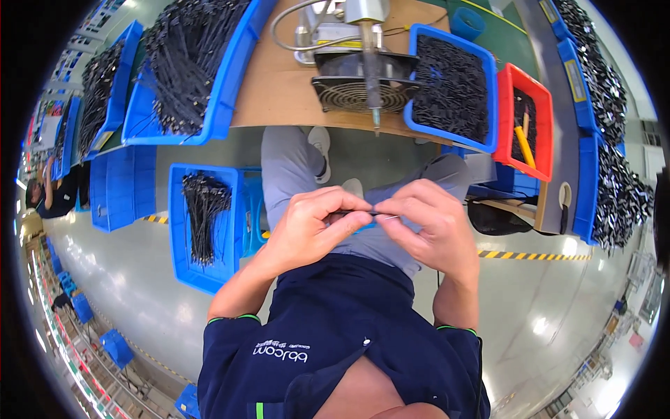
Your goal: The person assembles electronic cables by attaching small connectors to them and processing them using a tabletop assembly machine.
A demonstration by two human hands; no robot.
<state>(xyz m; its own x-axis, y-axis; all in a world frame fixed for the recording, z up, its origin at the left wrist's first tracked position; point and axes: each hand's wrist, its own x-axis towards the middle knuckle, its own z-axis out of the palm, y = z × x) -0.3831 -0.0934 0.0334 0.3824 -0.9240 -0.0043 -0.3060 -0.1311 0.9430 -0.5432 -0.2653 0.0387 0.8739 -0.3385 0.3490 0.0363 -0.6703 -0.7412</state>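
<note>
Both of my hands meet above my lap, fingertips almost touching. My left hand (pixel 314 223) is closed in a pinch on a thin black cable (pixel 342 211) that runs across toward the other hand. My right hand (pixel 433 223) pinches at the cable's end, its thumb and forefinger pressed together. A thin, pale sliver (pixel 388 217) shows beside the right fingertips; what it is I cannot make out. The fingers hide most of the cable.
Ahead is a workbench (pixel 272 91) with a black fan (pixel 366 91) under a metal nozzle device (pixel 368 42). Blue bins of black cables (pixel 199 63) stand left, another blue bin (pixel 174 241) lower. Right are a blue tray of small black parts (pixel 450 87) and a red bin (pixel 544 133).
</note>
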